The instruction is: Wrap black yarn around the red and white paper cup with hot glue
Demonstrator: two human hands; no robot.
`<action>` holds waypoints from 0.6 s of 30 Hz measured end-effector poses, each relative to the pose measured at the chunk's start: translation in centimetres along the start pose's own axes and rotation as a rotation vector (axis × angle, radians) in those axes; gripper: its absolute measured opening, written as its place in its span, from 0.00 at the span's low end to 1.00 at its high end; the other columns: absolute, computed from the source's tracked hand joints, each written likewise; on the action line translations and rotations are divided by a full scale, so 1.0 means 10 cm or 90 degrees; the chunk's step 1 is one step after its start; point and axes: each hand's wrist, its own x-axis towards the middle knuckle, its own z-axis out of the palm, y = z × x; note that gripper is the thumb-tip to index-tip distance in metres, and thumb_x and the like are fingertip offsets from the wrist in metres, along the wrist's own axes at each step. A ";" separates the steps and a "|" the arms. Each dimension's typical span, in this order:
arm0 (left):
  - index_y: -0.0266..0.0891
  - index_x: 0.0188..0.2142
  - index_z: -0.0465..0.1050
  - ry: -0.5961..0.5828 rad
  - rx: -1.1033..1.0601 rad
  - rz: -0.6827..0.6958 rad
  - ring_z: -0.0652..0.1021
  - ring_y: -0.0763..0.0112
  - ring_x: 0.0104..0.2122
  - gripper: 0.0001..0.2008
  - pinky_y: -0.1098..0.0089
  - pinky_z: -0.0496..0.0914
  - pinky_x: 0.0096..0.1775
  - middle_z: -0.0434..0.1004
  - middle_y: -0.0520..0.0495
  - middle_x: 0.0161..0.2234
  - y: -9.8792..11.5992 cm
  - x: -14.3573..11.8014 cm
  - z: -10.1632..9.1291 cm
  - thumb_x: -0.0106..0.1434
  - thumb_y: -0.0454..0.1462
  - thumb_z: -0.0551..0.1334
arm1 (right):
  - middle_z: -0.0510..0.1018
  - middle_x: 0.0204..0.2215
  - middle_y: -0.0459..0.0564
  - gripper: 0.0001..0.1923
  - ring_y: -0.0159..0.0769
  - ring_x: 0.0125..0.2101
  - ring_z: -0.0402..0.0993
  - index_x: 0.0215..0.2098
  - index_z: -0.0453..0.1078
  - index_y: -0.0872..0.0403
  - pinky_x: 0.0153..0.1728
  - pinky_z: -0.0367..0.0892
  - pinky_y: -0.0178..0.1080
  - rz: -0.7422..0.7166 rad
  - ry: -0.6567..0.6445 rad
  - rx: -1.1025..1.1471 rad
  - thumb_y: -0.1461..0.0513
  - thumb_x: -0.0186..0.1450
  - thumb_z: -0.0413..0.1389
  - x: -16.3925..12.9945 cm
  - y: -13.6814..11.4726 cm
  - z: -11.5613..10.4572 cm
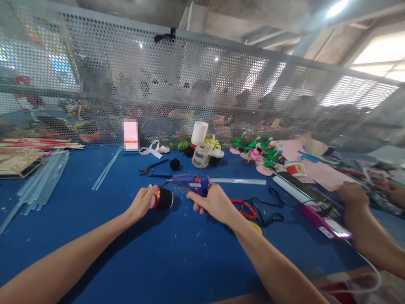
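My left hand point(144, 203) is closed around a small cup point(165, 198) with a black wrap and red and yellow print, tipped on its side just above the blue table point(126, 253). A blue-purple hot glue gun point(186, 180) is gripped in my right hand point(217, 204), with its nozzle pointing left, near and above the cup. A long clear glue stick point(240, 181) extends from the gun's back end. Behind the cup lie dark-handled pliers point(148, 169) and a black yarn ball point(174, 164).
Glue sticks point(41, 181) lie at left. A clear jar point(201, 157) and white cups point(199, 133) stand at the back, near green craft plants point(270, 160). Red-handled scissors point(248, 209), black cord and a purple-ended power strip point(325, 221) lie right, beside another person's arm point(363, 223).
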 end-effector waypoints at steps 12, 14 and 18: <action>0.37 0.13 0.55 -0.043 0.061 -0.001 0.53 0.79 0.16 0.21 0.75 0.48 0.19 0.49 0.57 0.12 -0.14 0.05 0.00 0.53 0.49 0.46 | 0.72 0.21 0.46 0.05 0.32 0.23 0.67 0.26 0.64 0.55 0.26 0.64 0.33 -0.160 0.044 -0.171 0.61 0.55 0.50 -0.15 0.15 0.21; 0.37 0.14 0.55 -0.051 0.078 -0.001 0.52 0.79 0.16 0.21 0.75 0.48 0.19 0.49 0.57 0.13 -0.13 0.04 0.00 0.54 0.49 0.45 | 0.72 0.22 0.46 0.04 0.32 0.24 0.68 0.28 0.65 0.55 0.26 0.64 0.32 -0.173 0.047 -0.177 0.62 0.55 0.50 -0.16 0.16 0.21; 0.38 0.14 0.54 -0.059 0.096 -0.019 0.52 0.79 0.16 0.21 0.75 0.47 0.19 0.47 0.57 0.13 -0.10 0.03 0.02 0.54 0.49 0.44 | 0.71 0.21 0.45 0.04 0.31 0.23 0.67 0.25 0.64 0.55 0.27 0.63 0.33 -0.188 0.048 -0.186 0.62 0.55 0.50 -0.16 0.20 0.22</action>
